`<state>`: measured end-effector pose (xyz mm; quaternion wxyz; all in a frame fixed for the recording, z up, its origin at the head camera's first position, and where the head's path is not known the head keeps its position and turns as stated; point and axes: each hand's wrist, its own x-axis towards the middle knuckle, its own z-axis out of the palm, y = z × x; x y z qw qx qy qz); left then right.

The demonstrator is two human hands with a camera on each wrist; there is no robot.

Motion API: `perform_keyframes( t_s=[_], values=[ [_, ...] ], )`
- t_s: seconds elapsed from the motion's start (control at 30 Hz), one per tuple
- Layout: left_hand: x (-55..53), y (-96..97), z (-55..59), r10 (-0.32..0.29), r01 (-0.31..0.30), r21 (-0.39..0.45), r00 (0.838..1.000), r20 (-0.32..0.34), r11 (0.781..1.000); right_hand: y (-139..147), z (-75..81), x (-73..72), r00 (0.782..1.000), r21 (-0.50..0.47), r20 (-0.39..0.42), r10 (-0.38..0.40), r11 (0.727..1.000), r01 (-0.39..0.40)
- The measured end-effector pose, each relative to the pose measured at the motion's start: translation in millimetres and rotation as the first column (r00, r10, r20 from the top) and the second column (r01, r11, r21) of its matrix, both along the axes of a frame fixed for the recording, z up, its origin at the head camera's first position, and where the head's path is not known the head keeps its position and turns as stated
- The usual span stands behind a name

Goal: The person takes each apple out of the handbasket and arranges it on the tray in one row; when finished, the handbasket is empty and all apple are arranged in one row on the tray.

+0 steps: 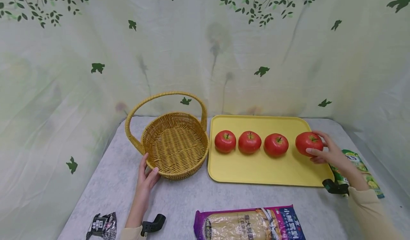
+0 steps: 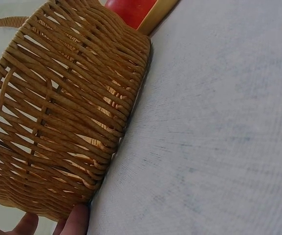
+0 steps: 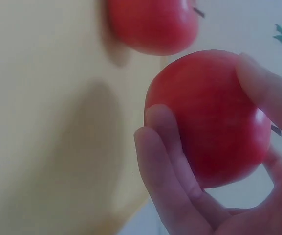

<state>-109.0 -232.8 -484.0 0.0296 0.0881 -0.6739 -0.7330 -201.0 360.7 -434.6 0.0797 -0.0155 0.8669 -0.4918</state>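
Note:
In the head view, my right hand [image 1: 326, 152] grips a red apple [image 1: 309, 144] over the right part of a yellow tray [image 1: 243, 170]. The right wrist view shows fingers and thumb around this apple [image 3: 206, 122], its stem turned to the right; a shadow lies apart from it on the tray. Three more red apples [image 1: 250, 142] sit in a row on the tray, stems up. My left hand [image 1: 145, 181] touches the front left outer side of a round wicker basket [image 1: 179, 149], fingers spread. The basket stands upright with its handle raised and nothing inside.
A purple pack of noodle-like sticks [image 1: 246, 225] lies at the front edge. A green packet [image 1: 362, 168] lies right of the tray, partly under the right forearm. At the front left is a crumpled black packet [image 1: 102, 225]. A leaf-printed curtain [image 1: 192, 55] hangs behind the table.

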Motion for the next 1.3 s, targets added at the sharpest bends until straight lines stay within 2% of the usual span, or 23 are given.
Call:
perform_keyframes(
  t_s=[0.27, 0.53, 0.73, 0.9, 1.07, 1.13, 1.2, 1.27, 1.3],
  values=[
    [1.7, 1.0, 2.8, -0.007, 0.007, -0.001, 1.000, -0.025, 1.000, -2, -12.3, -4.3, 1.000, -0.024, 0.019, 0.009, 1.000, -0.009],
    [0.3, -0.5, 1.7, -0.001, 0.001, 0.002, 1.000, -0.016, 1.000, -3, -16.7, -8.6, 0.998, -0.045, 0.035, 0.050, 0.998, -0.048],
    [-1.5, -0.9, 1.8, -0.005, 0.005, 0.011, 1.000, -0.010, 1.000, -2, -14.5, -11.5, 0.995, -0.088, 0.078, 0.058, 0.995, -0.051],
    [-2.0, -0.6, 2.1, -0.005, 0.005, 0.004, 1.000, -0.008, 1.000, -4, -8.6, -8.0, 0.990, -0.081, 0.124, 0.060, 0.995, -0.050],
    [-2.3, -1.6, 4.5, -0.007, 0.007, -0.018, 1.000, 0.001, 1.000, -3, -9.6, -5.7, 0.990, -0.049, 0.125, 0.066, 0.997, -0.061],
    [-1.1, -2.0, 7.2, -0.005, 0.005, -0.044, 1.000, 0.002, 0.999, -3, -12.0, -5.6, 0.991, -0.034, 0.113, 0.067, 0.997, -0.064],
    [0.7, -2.1, 11.5, 0.010, -0.010, -0.105, 1.000, -0.002, 0.994, -3, -14.4, -5.3, 0.993, -0.015, 0.098, 0.064, 0.998, -0.063],
    [3.2, -1.8, 17.5, 0.040, -0.041, -0.218, 0.999, -0.011, 0.975, -4, -14.9, -4.0, 0.995, 0.013, 0.084, 0.057, 0.998, -0.059],
    [4.6, -1.4, 20.9, 0.057, -0.062, -0.280, 0.998, -0.026, 0.958, -4, -14.4, -2.8, 0.996, 0.026, 0.075, 0.051, 0.998, -0.053]
  ],
)
